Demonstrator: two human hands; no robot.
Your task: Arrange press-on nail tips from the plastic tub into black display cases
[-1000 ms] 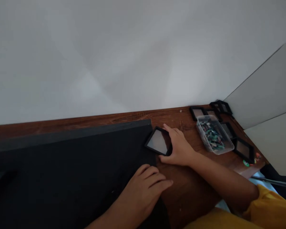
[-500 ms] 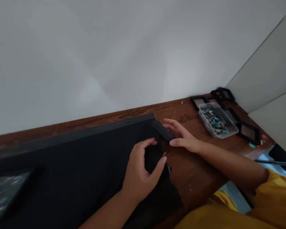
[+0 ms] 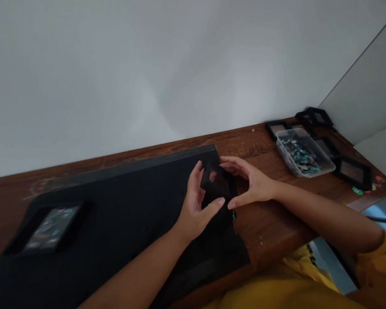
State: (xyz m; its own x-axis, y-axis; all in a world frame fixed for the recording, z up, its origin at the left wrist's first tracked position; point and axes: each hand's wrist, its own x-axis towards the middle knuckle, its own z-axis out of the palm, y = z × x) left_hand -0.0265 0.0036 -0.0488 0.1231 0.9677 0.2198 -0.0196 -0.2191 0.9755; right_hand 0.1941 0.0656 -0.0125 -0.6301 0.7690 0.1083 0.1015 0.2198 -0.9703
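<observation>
Holding: both hands now grip one small black frame (image 3: 219, 183) between them, lifted just above the black mat (image 3: 116, 231) near the mat's far right corner.
Change: a second ago the frame lay flat at the mat's right edge, pale pane up, under the right hand alone, while the left hand rested flat on the mat; half a second ago it was tipped on edge and the left hand was curling in; now it is off the surface and its dark side faces the camera.
Left hand: the left hand (image 3: 197, 201) is curled around the frame's left side, thumb low, fingers up along its edge, closed on the frame.
Right hand: the right hand (image 3: 251, 184) cups the frame's right side, fingers arched over the top, thumb under, also holding it.
Meaning: the frame appears to have been picked up and turned over, so the work seems to have passed from sliding it into place to handling its back.
Mat's left end: another frame (image 3: 49, 223) with a mottled, coloured filling lies flat there, blurred, well apart from the hands.
Table's far right corner: a clear plastic tub (image 3: 304, 153) of small greenish and dark pieces stands on the brown wooden table (image 3: 270, 223), with several empty black frames (image 3: 354, 171) beside and behind it.
Near edge: yellow clothing (image 3: 292, 287) of the person fills the lower right.
</observation>
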